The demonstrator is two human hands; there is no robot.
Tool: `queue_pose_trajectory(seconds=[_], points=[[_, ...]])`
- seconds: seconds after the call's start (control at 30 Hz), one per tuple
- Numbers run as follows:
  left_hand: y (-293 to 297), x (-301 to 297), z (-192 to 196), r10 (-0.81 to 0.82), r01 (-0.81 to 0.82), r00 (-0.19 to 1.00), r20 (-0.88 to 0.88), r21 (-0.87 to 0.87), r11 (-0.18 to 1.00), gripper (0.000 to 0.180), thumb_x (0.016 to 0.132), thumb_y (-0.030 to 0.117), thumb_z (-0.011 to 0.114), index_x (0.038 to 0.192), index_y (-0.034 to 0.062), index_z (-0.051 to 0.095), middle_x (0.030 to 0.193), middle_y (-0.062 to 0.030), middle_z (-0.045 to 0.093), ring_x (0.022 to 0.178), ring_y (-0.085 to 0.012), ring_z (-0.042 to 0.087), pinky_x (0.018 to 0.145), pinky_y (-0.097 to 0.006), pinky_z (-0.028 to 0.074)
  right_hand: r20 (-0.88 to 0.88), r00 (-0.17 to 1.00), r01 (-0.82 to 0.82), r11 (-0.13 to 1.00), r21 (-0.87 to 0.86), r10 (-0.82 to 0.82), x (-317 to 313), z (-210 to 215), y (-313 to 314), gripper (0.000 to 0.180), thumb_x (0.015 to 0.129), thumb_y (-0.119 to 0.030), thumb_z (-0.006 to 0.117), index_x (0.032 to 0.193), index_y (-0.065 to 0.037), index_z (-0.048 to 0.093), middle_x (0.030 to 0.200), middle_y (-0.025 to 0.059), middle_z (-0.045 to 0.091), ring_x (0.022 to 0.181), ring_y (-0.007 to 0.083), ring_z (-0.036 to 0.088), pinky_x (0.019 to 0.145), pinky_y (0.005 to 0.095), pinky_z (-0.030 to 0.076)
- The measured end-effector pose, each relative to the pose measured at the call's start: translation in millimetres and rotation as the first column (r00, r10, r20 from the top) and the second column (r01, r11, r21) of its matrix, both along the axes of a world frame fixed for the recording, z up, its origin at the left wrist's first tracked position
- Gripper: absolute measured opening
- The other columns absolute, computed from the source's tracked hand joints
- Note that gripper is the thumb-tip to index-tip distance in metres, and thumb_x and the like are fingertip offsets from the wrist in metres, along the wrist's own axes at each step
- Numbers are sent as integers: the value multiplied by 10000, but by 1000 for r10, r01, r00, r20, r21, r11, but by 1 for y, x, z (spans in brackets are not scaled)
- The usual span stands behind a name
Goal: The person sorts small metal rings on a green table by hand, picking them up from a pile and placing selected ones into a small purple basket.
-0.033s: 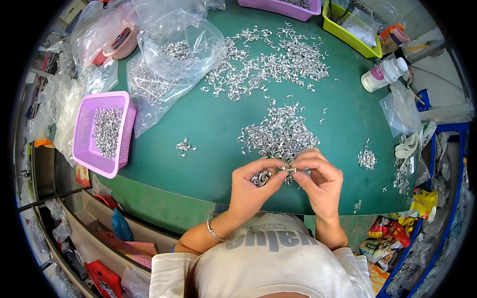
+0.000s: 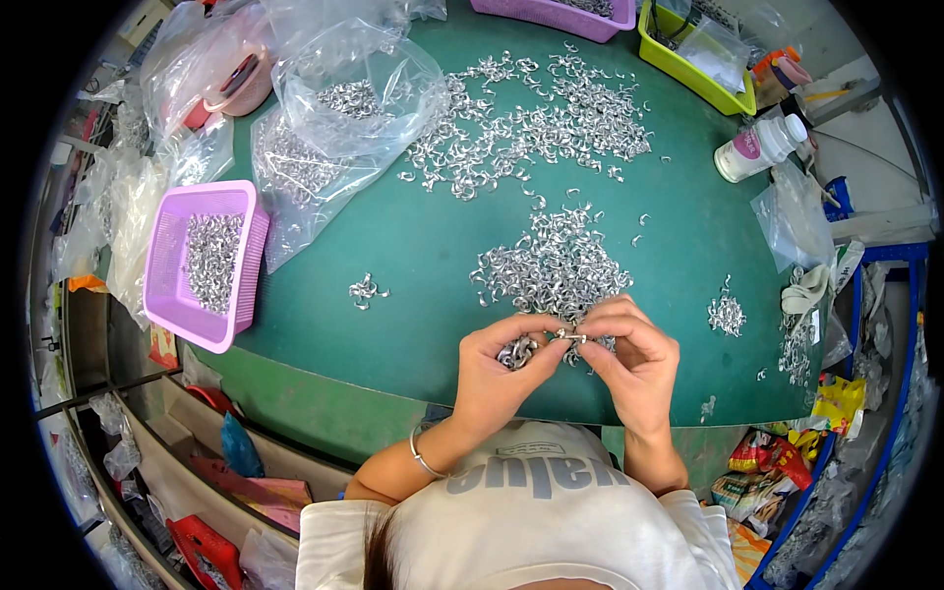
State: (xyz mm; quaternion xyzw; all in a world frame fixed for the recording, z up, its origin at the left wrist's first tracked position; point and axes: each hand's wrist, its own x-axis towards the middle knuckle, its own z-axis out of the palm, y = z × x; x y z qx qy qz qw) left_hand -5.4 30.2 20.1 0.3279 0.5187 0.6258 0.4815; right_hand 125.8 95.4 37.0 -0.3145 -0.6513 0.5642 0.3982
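Note:
Between my fingertips, at the near edge of the green table (image 2: 413,334), is a small shiny metal piece (image 2: 570,335). My left hand (image 2: 506,369) pinches one end of it between thumb and forefinger, and several more curved metal pieces (image 2: 516,352) sit in its curled palm. My right hand (image 2: 634,359) pinches the other end. Just beyond my hands lies a heap of small silvery hook-shaped metal pieces (image 2: 556,261), and part of it is hidden behind my fingers. The exact shape of the held piece is too small to tell.
A purple basket (image 2: 253,270) holding metal pieces stands at the left, beside an open clear plastic bag (image 2: 295,206) of them. More pieces (image 2: 551,118) spread across the far table. A white bottle (image 2: 757,147) and a yellow-green basket (image 2: 688,71) are at the far right.

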Motion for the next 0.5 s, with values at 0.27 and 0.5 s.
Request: queue_pose_trajectory(seconds=[0.27, 0.5], points=[[-1, -1, 2, -25, 25, 999, 25, 12, 1000, 146, 751, -11, 615, 897, -2, 628, 656, 22, 509, 607, -27, 440, 521, -167, 349, 50, 998, 38, 992, 117, -44, 0, 6, -4, 193, 623, 70, 666, 803, 7, 640, 787, 83, 595, 752, 184, 518, 665, 281, 411], [-2, -2, 2, -61, 60, 993, 101, 11, 998, 148, 762, -11, 610, 909, -6, 624, 664, 18, 513, 608, -29, 448, 513, -163, 348, 115, 990, 56, 978, 200, -80, -2, 13, -7, 200, 593, 61, 676, 778, -8, 649, 774, 67, 596, 734, 186, 519, 636, 275, 414]])
